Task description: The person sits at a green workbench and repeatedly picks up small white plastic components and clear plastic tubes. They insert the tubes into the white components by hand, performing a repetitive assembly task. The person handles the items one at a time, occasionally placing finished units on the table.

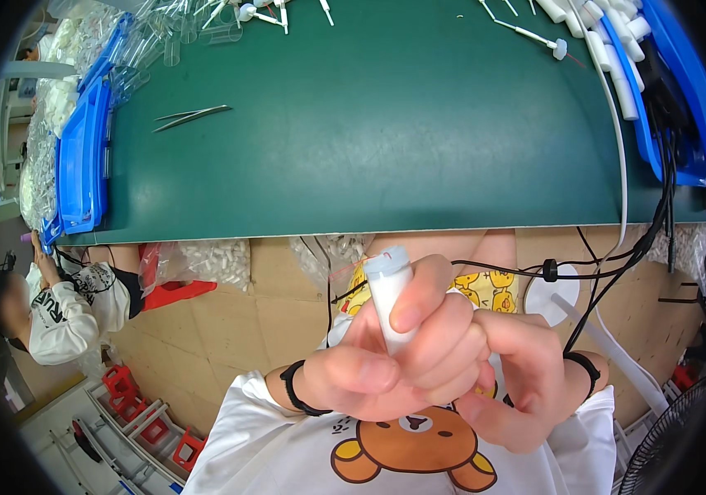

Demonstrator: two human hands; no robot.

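A small white cylinder (389, 307) with a translucent pale cap stands tilted in my left hand (369, 375). The fingers wrap round it, and thin red wire shows at the capped end. My right hand (522, 371) presses against the curled fingers of the left, its own fingers bent together. What lies between the two hands, if anything, is hidden. Both hands are in front of my shirt, off the near edge of the green table (353, 148). Metal tweezers (192, 117) lie on the table at the left.
A blue tray (85, 161) sits at the table's left edge, near clear tubes (173, 45). Far right, a blue bin (687, 91) holds white cylinders (621, 78). Black cables (665, 198) hang at the right. A seated person (64, 309) is at the left.
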